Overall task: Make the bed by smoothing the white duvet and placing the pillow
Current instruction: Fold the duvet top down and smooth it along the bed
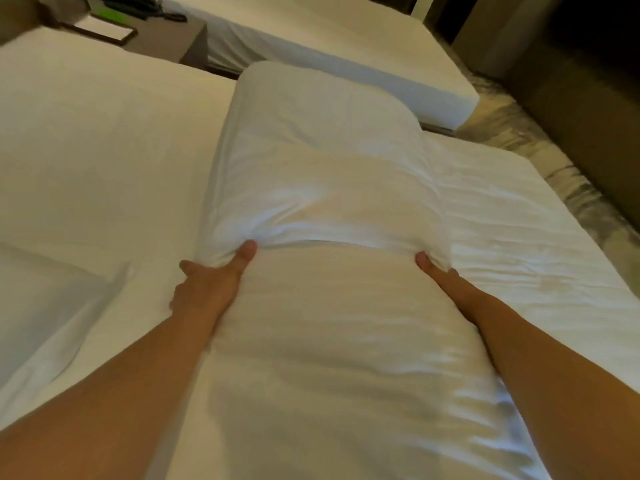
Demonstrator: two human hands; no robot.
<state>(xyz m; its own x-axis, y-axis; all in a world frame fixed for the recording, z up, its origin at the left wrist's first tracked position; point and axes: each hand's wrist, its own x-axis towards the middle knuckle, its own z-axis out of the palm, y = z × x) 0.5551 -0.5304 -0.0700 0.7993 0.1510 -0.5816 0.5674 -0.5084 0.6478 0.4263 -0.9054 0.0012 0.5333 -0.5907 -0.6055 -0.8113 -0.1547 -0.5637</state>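
currently the pillow point(322, 109) is held lengthwise over the white duvet point(90, 150), not yet set down. a bunched fold of its cover point(329, 216) is pinched at mid-length by the left hand point(211, 285), thumb pressed on top w/ the other fingers wrapped down the pillow's left side. the same fold is pinched by the right hand point(437, 271) at the pillow's right side; only the thumb is seen there, rest of the fingers can't be told. risk, as judged: only loose cloth is gripped, not the filling, so the cover could be slid back or the far end dropped crooked. duvet right of the pillow is wrinkled, so creases could be trapped under it if placed before smoothing. a 2nd bed point(329, 39) is seen beyond the pillow's far end.
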